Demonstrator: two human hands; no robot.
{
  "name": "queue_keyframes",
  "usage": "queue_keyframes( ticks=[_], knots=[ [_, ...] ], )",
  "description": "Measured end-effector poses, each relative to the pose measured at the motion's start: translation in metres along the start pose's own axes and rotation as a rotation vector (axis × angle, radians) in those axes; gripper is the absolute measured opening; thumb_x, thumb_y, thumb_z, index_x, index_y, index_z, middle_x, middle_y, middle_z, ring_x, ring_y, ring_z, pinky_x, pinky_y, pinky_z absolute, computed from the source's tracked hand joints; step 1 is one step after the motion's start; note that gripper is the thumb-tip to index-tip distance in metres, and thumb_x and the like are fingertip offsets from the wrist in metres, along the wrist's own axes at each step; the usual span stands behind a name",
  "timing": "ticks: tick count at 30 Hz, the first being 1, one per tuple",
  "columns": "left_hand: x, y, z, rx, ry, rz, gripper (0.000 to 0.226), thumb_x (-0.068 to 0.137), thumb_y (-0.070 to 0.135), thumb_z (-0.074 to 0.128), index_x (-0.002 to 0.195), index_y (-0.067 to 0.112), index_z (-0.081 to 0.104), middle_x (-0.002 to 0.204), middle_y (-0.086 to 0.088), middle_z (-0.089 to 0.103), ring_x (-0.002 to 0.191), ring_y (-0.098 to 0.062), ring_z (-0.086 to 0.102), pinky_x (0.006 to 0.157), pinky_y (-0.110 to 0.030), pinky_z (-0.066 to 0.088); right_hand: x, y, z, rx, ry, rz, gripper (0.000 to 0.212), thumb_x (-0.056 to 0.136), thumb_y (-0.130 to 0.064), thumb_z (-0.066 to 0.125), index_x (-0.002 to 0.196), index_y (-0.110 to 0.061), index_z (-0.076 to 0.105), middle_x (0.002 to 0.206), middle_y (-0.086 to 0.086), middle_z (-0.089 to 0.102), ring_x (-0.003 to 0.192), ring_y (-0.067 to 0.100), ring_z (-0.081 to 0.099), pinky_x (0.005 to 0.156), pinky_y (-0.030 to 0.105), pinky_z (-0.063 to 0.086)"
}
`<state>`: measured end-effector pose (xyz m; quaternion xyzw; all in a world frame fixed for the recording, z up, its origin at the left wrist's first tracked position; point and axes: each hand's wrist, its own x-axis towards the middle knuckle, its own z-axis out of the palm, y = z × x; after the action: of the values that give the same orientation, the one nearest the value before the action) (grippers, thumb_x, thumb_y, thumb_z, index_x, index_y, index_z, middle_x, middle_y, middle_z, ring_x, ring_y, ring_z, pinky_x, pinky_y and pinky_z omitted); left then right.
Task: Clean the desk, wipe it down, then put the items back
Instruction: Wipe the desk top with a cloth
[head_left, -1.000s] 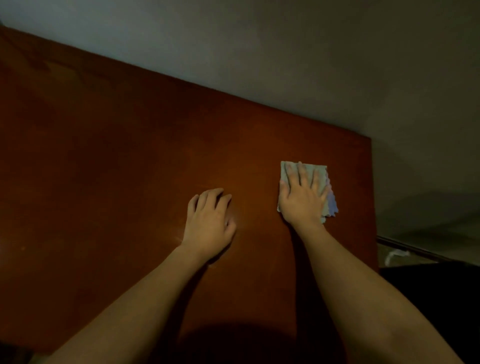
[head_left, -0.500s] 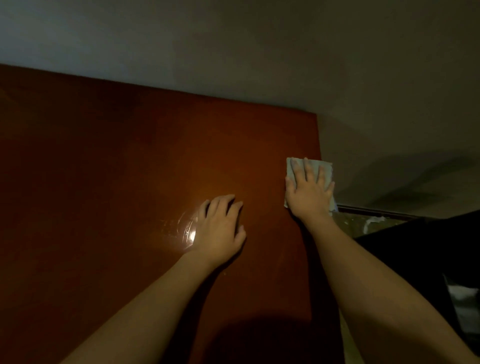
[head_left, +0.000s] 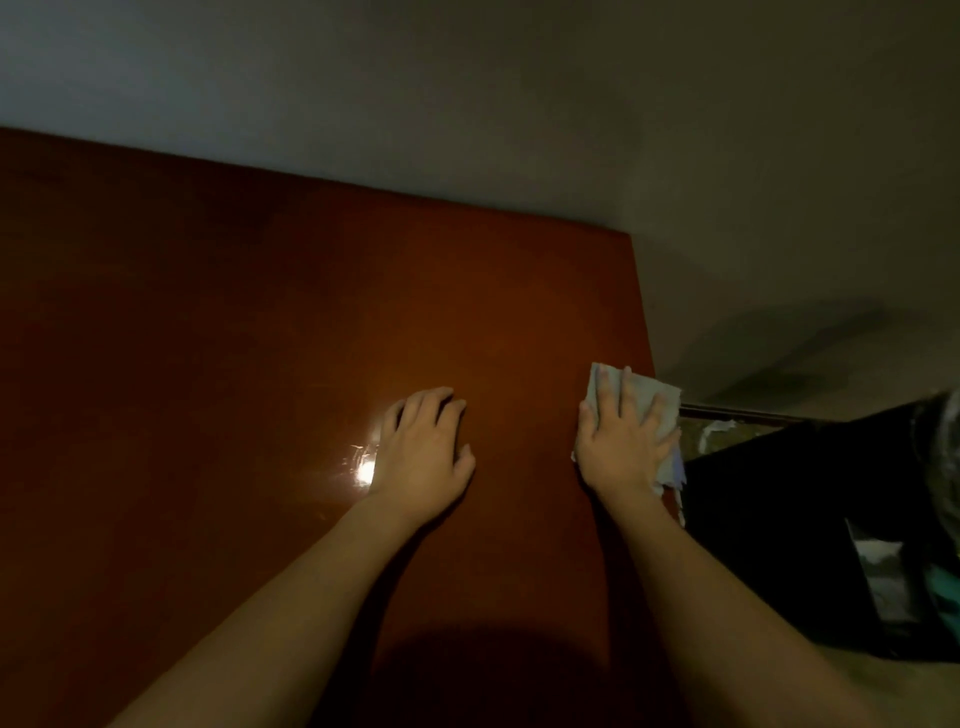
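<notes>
The reddish-brown wooden desk (head_left: 234, 338) fills the left and middle of the head view. A pale grey-green cloth (head_left: 652, 402) lies at the desk's right edge, partly hanging over it. My right hand (head_left: 621, 441) presses flat on the cloth with straight, spread fingers. My left hand (head_left: 423, 452) rests on the bare desk surface a little to the left, fingers slightly bent, holding nothing. A bright glare spot sits beside the left hand.
A plain grey wall (head_left: 467, 104) runs behind the desk. To the right of the desk edge stands a dark object (head_left: 789, 519) with pale items (head_left: 883, 577) lower down. A thin dark rail (head_left: 737, 413) runs along the wall there.
My right hand has slid the cloth from the desk's interior to its right edge and a little toward me. The left hand stays resting on the desk.
</notes>
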<state>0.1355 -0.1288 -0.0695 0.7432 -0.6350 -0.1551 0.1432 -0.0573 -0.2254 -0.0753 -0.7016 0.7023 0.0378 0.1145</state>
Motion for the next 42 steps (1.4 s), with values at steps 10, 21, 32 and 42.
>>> queue_keyframes(
  ticks=[10, 21, 32, 42],
  knots=[
    [-0.026, -0.139, -0.056, -0.026, 0.070, -0.120, 0.051, 0.090, 0.031, 0.048, 0.139, 0.017, 0.042, 0.145, -0.001, 0.037, 0.137, -0.016, 0.028, 0.114, -0.035, 0.014, -0.033, -0.179, 0.026, -0.050, -0.009, -0.202, 0.053, 0.101, -0.045, 0.020, 0.150, -0.038, 0.000, 0.160, -0.008, -0.006, 0.145, 0.033, -0.011, 0.112, 0.062, -0.006],
    [-0.105, -0.379, -0.165, -0.008, 0.198, -0.435, 0.051, 0.088, 0.031, 0.054, 0.135, 0.016, 0.047, 0.141, -0.002, 0.042, 0.135, -0.021, 0.033, 0.112, -0.038, 0.019, -0.108, -0.480, 0.068, -0.206, -0.084, -0.572, 0.055, 0.099, -0.049, 0.011, 0.147, -0.038, -0.013, 0.158, -0.006, -0.016, 0.144, 0.033, -0.017, 0.112, 0.062, -0.006],
    [-0.184, -0.594, -0.252, 0.000, 0.343, -0.685, 0.053, 0.079, 0.037, 0.048, 0.127, 0.016, 0.055, 0.132, -0.003, 0.052, 0.126, -0.022, 0.045, 0.106, -0.039, 0.030, -0.199, -0.766, 0.120, -0.257, -0.096, -0.850, 0.053, 0.100, -0.048, 0.013, 0.147, -0.041, -0.011, 0.158, -0.009, -0.014, 0.145, 0.032, -0.013, 0.112, 0.063, -0.005],
    [-0.241, -0.689, -0.288, -0.016, 0.450, -0.817, 0.054, 0.080, 0.042, 0.037, 0.123, 0.015, 0.058, 0.126, -0.002, 0.057, 0.120, -0.019, 0.050, 0.101, -0.035, 0.035, -0.267, -0.908, 0.155, -0.272, -0.091, -1.052, 0.053, 0.100, -0.045, 0.015, 0.148, -0.041, -0.007, 0.159, -0.008, -0.010, 0.145, 0.032, -0.011, 0.111, 0.063, -0.006]
  ],
)
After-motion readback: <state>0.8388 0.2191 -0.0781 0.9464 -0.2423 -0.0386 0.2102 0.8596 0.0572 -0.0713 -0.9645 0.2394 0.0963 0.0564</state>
